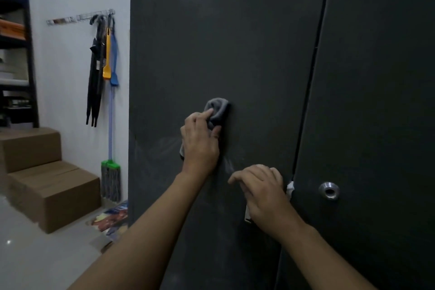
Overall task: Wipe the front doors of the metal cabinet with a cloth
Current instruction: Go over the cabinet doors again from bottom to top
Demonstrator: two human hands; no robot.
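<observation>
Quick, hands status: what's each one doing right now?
Left hand: gripping the grey cloth against the left door.
Right hand: fingers curled by the door seam; cannot tell if it holds anything.

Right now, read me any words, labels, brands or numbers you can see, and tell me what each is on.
No text here can be read.
On the cabinet doors: no lettering shows.
On the cardboard boxes: no print shows.
On the colourful sheets on the floor: print too blurred to read.
On the white tag at the door seam: too small to tell.
</observation>
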